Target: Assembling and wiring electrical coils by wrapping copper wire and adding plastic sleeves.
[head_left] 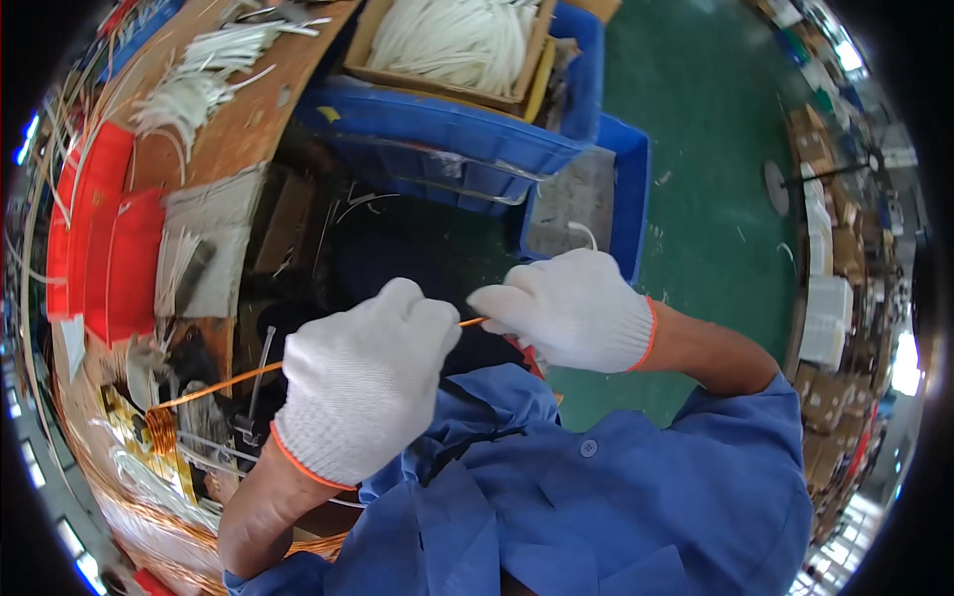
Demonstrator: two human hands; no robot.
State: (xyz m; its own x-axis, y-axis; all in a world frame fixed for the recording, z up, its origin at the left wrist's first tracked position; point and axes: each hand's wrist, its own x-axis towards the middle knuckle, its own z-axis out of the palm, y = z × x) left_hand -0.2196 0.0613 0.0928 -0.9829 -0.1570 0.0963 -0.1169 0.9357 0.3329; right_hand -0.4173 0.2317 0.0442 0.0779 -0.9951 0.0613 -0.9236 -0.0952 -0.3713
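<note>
A copper wire point(234, 381) runs from a wound copper coil point(161, 431) at the left up to my hands. My left hand point(368, 368), in a white knitted glove with an orange cuff, is closed around the wire. A short stretch of it shows between the two hands. My right hand point(571, 310), gloved the same way, pinches the wire just beyond that gap. Past the right glove a short white curved piece point(584, 234) sticks up; I cannot tell whether the hand holds it. The coil sits on a yellow-edged fixture on the bench.
The wooden bench point(268, 74) along the left carries white tubing pieces point(204, 84) and red bins point(124, 263). Ahead, a blue crate point(447, 129) bears a cardboard box of white tubing point(452, 45). Another blue crate point(636, 199) stands beside it on the green floor point(706, 129). Boxes point(830, 318) line the far right.
</note>
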